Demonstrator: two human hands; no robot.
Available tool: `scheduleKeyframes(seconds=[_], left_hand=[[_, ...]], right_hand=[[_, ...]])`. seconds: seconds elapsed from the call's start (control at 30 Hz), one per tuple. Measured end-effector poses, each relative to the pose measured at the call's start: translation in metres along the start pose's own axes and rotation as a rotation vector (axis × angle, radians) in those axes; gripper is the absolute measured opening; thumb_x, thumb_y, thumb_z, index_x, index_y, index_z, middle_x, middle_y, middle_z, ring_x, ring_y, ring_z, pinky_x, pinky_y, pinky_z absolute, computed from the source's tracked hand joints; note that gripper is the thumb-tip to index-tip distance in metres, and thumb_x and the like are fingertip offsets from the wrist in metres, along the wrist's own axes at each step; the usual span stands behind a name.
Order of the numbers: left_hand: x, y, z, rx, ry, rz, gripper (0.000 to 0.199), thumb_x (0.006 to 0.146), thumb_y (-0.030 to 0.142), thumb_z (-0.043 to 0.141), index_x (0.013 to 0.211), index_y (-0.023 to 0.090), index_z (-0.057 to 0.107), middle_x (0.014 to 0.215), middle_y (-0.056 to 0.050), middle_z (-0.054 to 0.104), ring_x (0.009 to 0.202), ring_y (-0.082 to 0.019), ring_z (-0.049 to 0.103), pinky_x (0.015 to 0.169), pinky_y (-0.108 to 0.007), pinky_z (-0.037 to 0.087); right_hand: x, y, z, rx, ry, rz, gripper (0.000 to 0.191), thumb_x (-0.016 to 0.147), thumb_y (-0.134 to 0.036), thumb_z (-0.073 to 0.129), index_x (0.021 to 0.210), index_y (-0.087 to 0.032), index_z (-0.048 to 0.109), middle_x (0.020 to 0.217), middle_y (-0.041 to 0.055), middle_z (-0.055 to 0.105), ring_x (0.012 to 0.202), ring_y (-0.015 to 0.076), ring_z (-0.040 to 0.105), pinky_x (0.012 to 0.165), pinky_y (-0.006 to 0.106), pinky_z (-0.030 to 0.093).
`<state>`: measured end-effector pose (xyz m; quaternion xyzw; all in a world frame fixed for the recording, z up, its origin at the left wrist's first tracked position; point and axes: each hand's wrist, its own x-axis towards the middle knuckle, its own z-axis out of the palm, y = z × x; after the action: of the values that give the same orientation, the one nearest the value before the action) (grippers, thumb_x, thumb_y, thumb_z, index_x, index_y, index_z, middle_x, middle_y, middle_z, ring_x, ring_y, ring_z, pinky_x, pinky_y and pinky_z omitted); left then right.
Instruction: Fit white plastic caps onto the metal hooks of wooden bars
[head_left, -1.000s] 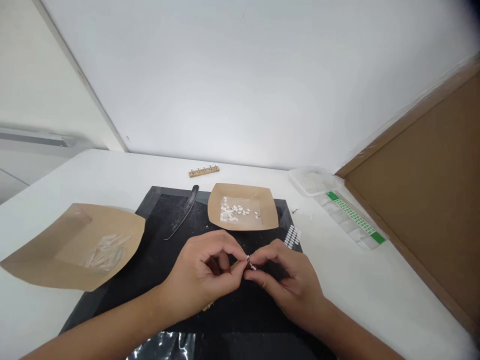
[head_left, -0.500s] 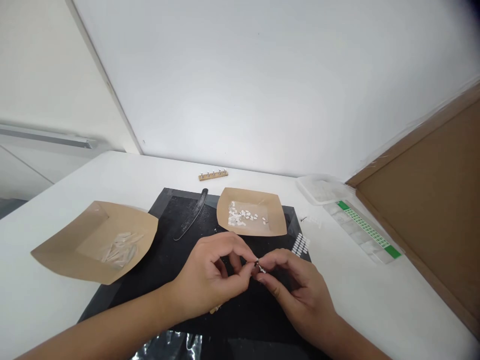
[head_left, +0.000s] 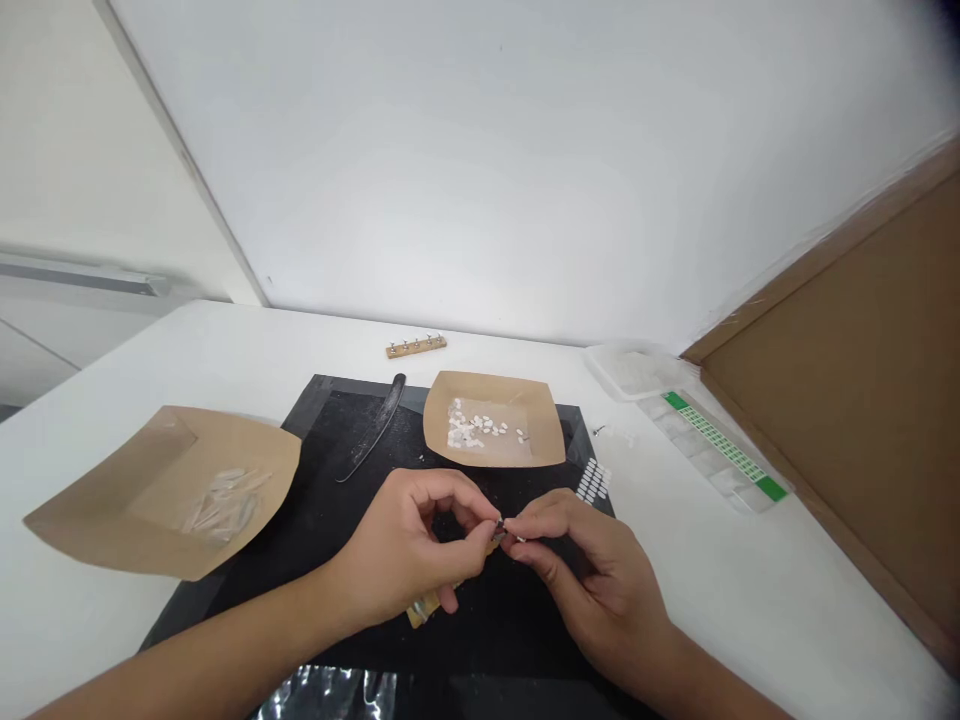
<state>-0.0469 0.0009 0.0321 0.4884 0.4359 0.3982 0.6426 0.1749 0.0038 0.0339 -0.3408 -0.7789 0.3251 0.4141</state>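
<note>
My left hand [head_left: 427, 545] and my right hand [head_left: 589, 565] meet over the black mat [head_left: 330, 520], thumb and forefinger pinched on each. Between the fingertips is a small silvery metal peg [head_left: 501, 525], mostly covered by the fingers; which part each hand grips is hard to see. Under my left hand lies a wooden strip [head_left: 421, 609], partly hidden, with some metal on it. Just beyond the hands stands a cardboard tray [head_left: 555, 430] holding many small white oval pieces [head_left: 469, 425].
A larger cardboard tray [head_left: 97, 500] with clear nail tips [head_left: 225, 505] stands left. A black nail file [head_left: 375, 430] lies on the mat. Behind is a wooden strip with metal pegs [head_left: 416, 348]. Right are white adhesive tabs [head_left: 594, 481], a loose peg [head_left: 598, 430] and a clear, green-labelled case [head_left: 720, 445].
The view has shifted slightly, so the things sit a little further left. Both hands stay pinched at the small peg, and more of the wooden strip shows under my left hand.
</note>
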Motion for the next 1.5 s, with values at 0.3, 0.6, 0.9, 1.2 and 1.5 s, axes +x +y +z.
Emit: scheduleKeyframes(seconds=[0.3, 0.6, 0.9, 1.2, 1.5], left_hand=[[-0.003, 0.002, 0.004, 0.003, 0.054, -0.022, 0.022, 0.076, 0.029, 0.085, 0.087, 0.012, 0.079, 0.072, -0.004, 0.071, 0.051, -0.014, 0.066, 0.037, -0.022, 0.059], [-0.006, 0.007, 0.009, 0.052, 0.105, -0.035, 0.015, 0.069, 0.022, 0.083, 0.08, 0.013, 0.076, 0.064, -0.002, 0.071, 0.047, -0.014, 0.066, 0.04, -0.022, 0.059], [-0.005, 0.008, 0.01, 0.082, 0.132, -0.022, 0.01, 0.07, 0.019, 0.08, 0.077, 0.014, 0.076, 0.068, -0.003, 0.074, 0.047, -0.014, 0.068, 0.041, -0.021, 0.06], [-0.007, 0.004, 0.01, 0.079, 0.14, -0.032, 0.009, 0.07, 0.019, 0.079, 0.078, 0.014, 0.075, 0.07, -0.003, 0.075, 0.048, -0.015, 0.068, 0.039, -0.023, 0.061], [-0.007, 0.001, 0.008, 0.055, 0.134, -0.041, 0.009, 0.071, 0.018, 0.079, 0.077, 0.015, 0.073, 0.068, -0.002, 0.073, 0.048, -0.014, 0.068, 0.039, -0.023, 0.061]], right_hand=[[0.0, 0.0, 0.0, -0.028, 0.014, -0.054, 0.009, 0.102, -0.022, 0.074, 0.109, -0.027, 0.074, 0.093, -0.0005, 0.081, 0.082, 0.016, 0.074, 0.075, 0.028, 0.057], [-0.001, 0.003, 0.001, -0.001, -0.008, -0.051, 0.009, 0.103, -0.022, 0.073, 0.111, -0.027, 0.076, 0.095, 0.0006, 0.08, 0.087, 0.0164, 0.074, 0.079, 0.027, 0.058], [-0.001, 0.0, 0.001, 0.009, -0.013, -0.011, 0.008, 0.104, -0.025, 0.072, 0.11, -0.027, 0.076, 0.093, 0.0003, 0.08, 0.086, 0.0161, 0.075, 0.077, 0.026, 0.058], [0.0, 0.0, 0.001, 0.036, -0.014, 0.014, 0.007, 0.104, -0.026, 0.073, 0.109, -0.027, 0.076, 0.094, 0.0003, 0.079, 0.087, 0.0156, 0.075, 0.078, 0.025, 0.059], [0.0, -0.002, 0.002, 0.084, -0.02, 0.054, 0.006, 0.103, -0.029, 0.074, 0.108, -0.026, 0.078, 0.095, 0.0013, 0.08, 0.087, 0.0161, 0.077, 0.076, 0.026, 0.06]])
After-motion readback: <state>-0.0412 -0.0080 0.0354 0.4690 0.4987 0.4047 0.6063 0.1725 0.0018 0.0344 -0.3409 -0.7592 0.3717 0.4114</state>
